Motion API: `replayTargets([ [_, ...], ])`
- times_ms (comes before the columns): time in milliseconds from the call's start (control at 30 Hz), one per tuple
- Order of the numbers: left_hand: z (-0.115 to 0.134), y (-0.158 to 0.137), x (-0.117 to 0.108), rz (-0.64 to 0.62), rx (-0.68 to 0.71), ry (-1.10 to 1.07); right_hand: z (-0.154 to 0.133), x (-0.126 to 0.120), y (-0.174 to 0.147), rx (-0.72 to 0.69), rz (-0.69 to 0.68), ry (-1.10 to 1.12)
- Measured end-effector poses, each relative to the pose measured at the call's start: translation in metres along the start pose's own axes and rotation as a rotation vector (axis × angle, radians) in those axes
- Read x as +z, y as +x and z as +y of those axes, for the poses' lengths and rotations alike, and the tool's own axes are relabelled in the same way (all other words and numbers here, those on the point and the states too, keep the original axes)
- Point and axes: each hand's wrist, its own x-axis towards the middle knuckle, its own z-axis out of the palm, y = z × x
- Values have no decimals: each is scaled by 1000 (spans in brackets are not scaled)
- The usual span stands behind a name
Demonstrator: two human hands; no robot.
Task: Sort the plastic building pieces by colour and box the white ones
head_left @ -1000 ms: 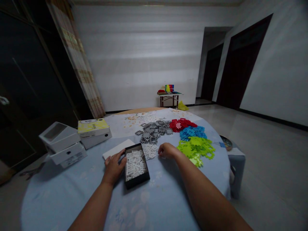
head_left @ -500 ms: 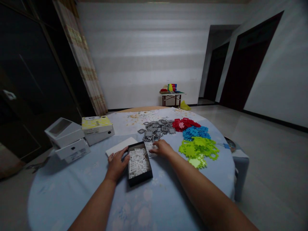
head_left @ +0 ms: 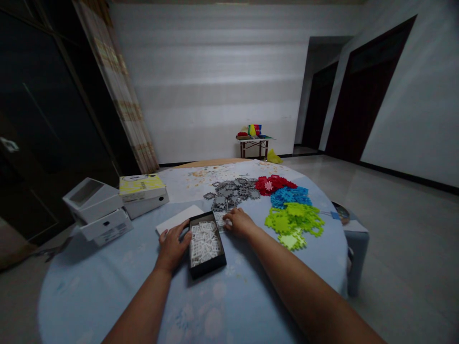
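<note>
A black open box stands on the table, filled with small white plastic pieces. My left hand grips its left rim, with the thumb and fingers against the side. Just right of the box, my right hand has its fingers bent down at a small heap of white pieces. Its fingertips partly cover that heap, and what is between them is too small to tell. Behind the box's upper left corner lies a flat white lid.
Gray gear-shaped pieces lie beyond my hands. Red, blue and lime green pieces are piled to the right. White boxes and a yellow-topped box stand at the left on the blue tablecloth.
My right hand has shifted slightly left and its fingers sit lower and more bent at the white heap. My left hand stays on the box. The whole view has drifted slightly.
</note>
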Motion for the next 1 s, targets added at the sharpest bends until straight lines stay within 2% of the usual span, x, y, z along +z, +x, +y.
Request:
replayTargets([
  [200, 0, 1, 1, 5, -9, 6, 9, -3, -6, 72, 4, 5],
  [533, 1, 0, 0, -3, -7, 8, 3, -3, -12, 22, -15, -10],
  [1000, 1, 1, -1, -6, -1, 14, 7, -2, -10, 54, 77, -17],
])
